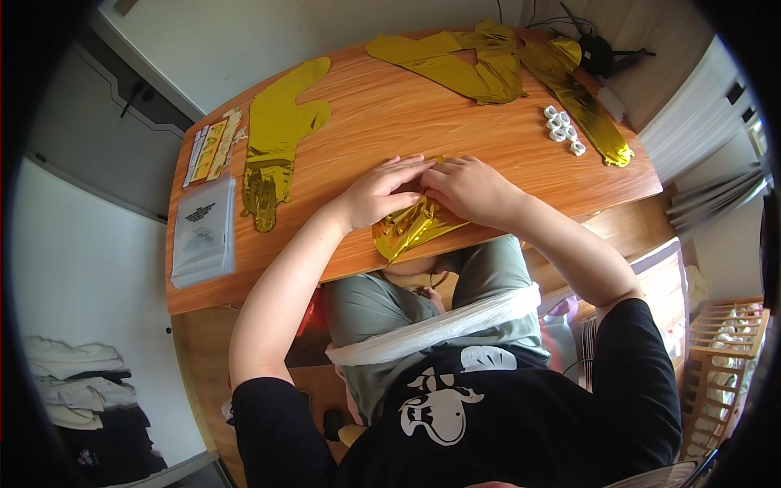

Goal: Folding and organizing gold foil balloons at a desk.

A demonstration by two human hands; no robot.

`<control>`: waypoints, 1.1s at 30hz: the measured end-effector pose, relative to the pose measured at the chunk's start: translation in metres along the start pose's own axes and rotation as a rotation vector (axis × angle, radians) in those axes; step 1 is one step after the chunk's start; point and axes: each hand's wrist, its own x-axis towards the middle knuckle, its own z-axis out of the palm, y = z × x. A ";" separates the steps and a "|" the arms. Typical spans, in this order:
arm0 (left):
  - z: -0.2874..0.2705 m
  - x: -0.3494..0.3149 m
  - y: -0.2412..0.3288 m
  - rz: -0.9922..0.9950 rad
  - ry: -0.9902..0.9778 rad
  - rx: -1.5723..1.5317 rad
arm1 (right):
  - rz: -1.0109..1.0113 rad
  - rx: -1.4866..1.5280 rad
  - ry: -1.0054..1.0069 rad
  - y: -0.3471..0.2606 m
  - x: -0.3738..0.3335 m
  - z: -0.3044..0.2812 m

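Note:
A crumpled gold foil balloon (413,231) lies at the table's near edge, under and between my hands, its lower end reaching the edge. My left hand (381,192) rests over its left side, fingers stretched out and thumb apart. Curled fingers of my right hand (476,191) close on the foil's upper part, their tips meeting the left fingertips. What lies under the fingers is hidden. Farther left, a flat gold foil balloon (281,114) is spread out. More flat gold foil balloons (496,69) lie at the far right, one stretching toward the right edge.
White rolls of tape or ribbon (561,130) are grouped at the right. On the left sit a stack of clear plastic packets (205,232) and some printed cards (213,150). A black device with cables (598,55) stands at the far right corner of the wooden table (366,106).

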 end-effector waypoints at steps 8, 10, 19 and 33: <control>0.008 -0.001 -0.008 -0.009 0.063 0.037 | 0.064 -0.067 0.150 -0.022 -0.005 -0.004; 0.007 0.002 -0.004 0.051 0.075 0.092 | 0.004 -0.184 0.031 -0.032 -0.014 -0.012; 0.020 -0.011 0.014 0.014 0.147 0.339 | 0.135 0.117 0.125 -0.047 -0.033 -0.006; -0.001 -0.011 0.025 -0.152 -0.004 0.459 | 0.084 0.289 -0.106 -0.009 -0.024 -0.022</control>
